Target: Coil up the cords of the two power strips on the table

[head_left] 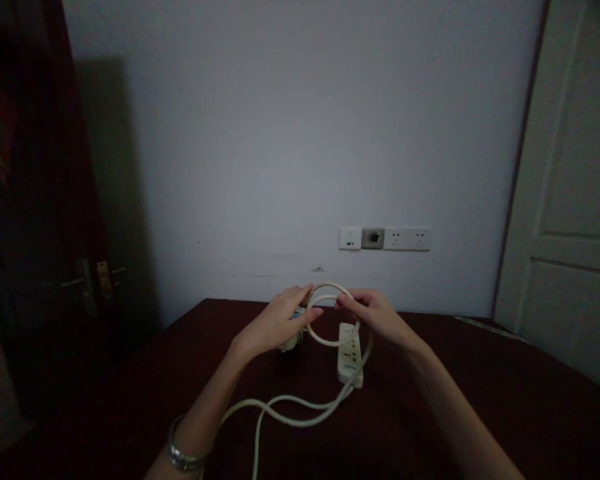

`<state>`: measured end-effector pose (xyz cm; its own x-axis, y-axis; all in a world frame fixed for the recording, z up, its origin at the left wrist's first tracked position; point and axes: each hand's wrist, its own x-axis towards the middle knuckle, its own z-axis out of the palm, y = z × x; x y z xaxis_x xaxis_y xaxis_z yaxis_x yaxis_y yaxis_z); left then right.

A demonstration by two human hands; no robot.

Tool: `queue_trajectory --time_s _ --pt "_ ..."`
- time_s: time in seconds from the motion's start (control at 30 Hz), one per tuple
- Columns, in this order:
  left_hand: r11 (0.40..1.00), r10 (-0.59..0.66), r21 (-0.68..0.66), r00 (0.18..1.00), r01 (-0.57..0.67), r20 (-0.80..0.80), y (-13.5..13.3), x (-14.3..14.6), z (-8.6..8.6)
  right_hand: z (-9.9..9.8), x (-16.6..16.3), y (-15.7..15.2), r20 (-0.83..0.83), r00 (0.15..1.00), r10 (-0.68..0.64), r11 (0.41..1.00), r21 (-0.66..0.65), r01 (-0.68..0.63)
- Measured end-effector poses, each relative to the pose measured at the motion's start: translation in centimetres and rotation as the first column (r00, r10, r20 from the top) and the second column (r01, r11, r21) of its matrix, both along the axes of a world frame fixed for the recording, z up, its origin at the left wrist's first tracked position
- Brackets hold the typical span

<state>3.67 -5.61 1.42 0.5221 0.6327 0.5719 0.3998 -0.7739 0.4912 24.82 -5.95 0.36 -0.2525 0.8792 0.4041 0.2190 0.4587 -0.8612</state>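
A white power strip (349, 355) lies on the dark red table (480, 400), its white cable (290, 410) snaking toward me over the tabletop. Part of the cable is wound into a small loop (330, 341) held up between both hands. My left hand (275, 325) grips the loop's left side with fingers closed round it, and something white and bluish, perhaps the plug, shows under this hand. My right hand (375, 315) pinches the loop's right side, just above the strip. A silver bracelet (183, 455) sits on my left wrist.
A row of wall sockets (385, 239) is set in the white wall behind the table. A dark wooden door with a handle (87, 280) stands at the left, a white door (570, 233) at the right.
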Motion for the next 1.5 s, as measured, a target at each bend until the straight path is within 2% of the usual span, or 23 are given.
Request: queue_trajectory --time_s 0.1,0.17,0.27,0.37,0.5,0.6,0.73,0.87,1.03,1.1,1.2,1.33,1.4,1.5 --pt "0.981 -0.121 -0.150 0.992 0.127 0.045 1.1 0.1 -1.1 -0.1 -0.2 0.1 -0.053 0.998 0.015 0.999 -0.044 -0.018" --pt "0.944 -0.183 -0.249 0.972 0.215 0.146 1.9 0.3 -1.8 -0.2 -0.5 0.0 -0.079 0.996 0.030 0.998 -0.054 -0.035" --pt "0.885 -0.157 -0.374 0.935 0.277 0.319 2.8 0.5 -2.4 -0.1 -1.0 -0.2 -0.079 0.995 0.055 0.998 -0.018 -0.057" --pt "0.835 -0.109 -0.455 0.904 0.309 0.414 2.7 0.6 -2.3 0.0 -1.3 -0.2 -0.034 0.999 -0.002 0.997 0.080 0.005" --pt "0.812 -0.009 -0.496 0.857 0.306 0.514 2.2 0.6 -1.6 -0.2 -1.0 0.3 0.020 0.984 -0.179 0.960 0.224 0.170" --pt "0.808 0.091 -0.519 0.811 0.279 0.578 1.9 0.7 -1.3 -0.7 -0.7 1.0 0.037 0.961 -0.274 0.928 0.272 0.254" --pt "0.817 0.155 -0.518 0.769 0.253 0.620 1.6 0.9 -1.3 -1.1 -0.9 1.2 0.079 0.956 -0.283 0.923 0.291 0.250" --pt "0.816 0.164 -0.506 0.727 0.280 0.666 1.4 1.1 -1.4 -1.5 -1.4 1.2 0.137 0.941 -0.310 0.914 0.316 0.255" --pt "0.802 0.135 -0.509 0.736 0.312 0.664 1.2 1.1 -1.2 -2.6 -1.4 2.2 0.187 0.937 -0.294 0.921 0.320 0.224" --pt "0.781 0.135 -0.529 0.739 0.331 0.660 1.3 1.0 -1.1 -2.9 -1.5 2.6 0.173 0.914 -0.367 0.871 0.410 0.273" --pt "0.744 0.172 -0.572 0.728 0.345 0.663 1.6 1.0 -1.4 -3.1 -1.6 2.5 0.183 0.835 -0.519 0.715 0.629 0.307" --pt "0.722 0.211 -0.604 0.724 0.338 0.657 2.3 1.1 -1.9 -2.8 -1.8 1.4 0.355 0.696 -0.625 0.566 0.819 0.091" --pt "0.709 0.206 -0.613 0.730 0.348 0.652 2.5 1.1 -2.1 -2.7 -1.9 1.0 0.378 0.654 -0.655 0.525 0.850 0.034" --pt "0.694 0.159 -0.636 0.791 0.337 0.591 3.0 0.8 -2.3 -2.6 -1.6 0.9 0.415 0.641 -0.645 0.532 0.847 -0.014"
